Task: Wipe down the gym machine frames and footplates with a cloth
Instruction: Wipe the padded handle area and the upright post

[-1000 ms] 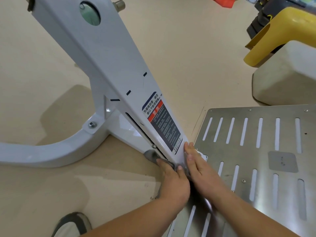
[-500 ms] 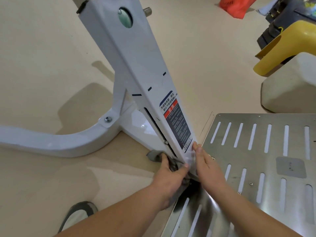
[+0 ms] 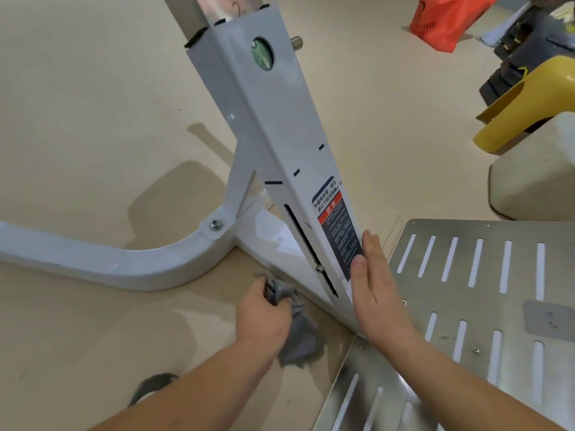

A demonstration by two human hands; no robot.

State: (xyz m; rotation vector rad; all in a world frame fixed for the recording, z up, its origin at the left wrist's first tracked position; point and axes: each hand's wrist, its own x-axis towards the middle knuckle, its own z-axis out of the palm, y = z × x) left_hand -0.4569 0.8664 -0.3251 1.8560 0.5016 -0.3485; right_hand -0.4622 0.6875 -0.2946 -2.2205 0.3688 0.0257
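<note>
A white gym machine frame post [image 3: 273, 129] slants up from a curved white base tube [image 3: 102, 259]. It carries a red and dark warning sticker [image 3: 337, 231]. My left hand [image 3: 264, 312] grips a bunched grey cloth [image 3: 298, 334] just left of the post's foot, above the floor. With fingers straight, my right hand [image 3: 376, 290] lies flat against the post's right edge beside the sticker. A slotted steel footplate [image 3: 485, 306] lies to the right of the post.
A pale block [image 3: 535, 175], a yellow plastic stool [image 3: 529, 104] and dark equipment [image 3: 522, 57] stand at the right. An orange bag [image 3: 448, 20] sits at the back. A shoe [image 3: 152, 387] shows at the bottom left on the beige floor.
My left hand has pulled the cloth away from the post's foot, down and left. My right hand has slid up the post's edge and flattened. The view has tilted up.
</note>
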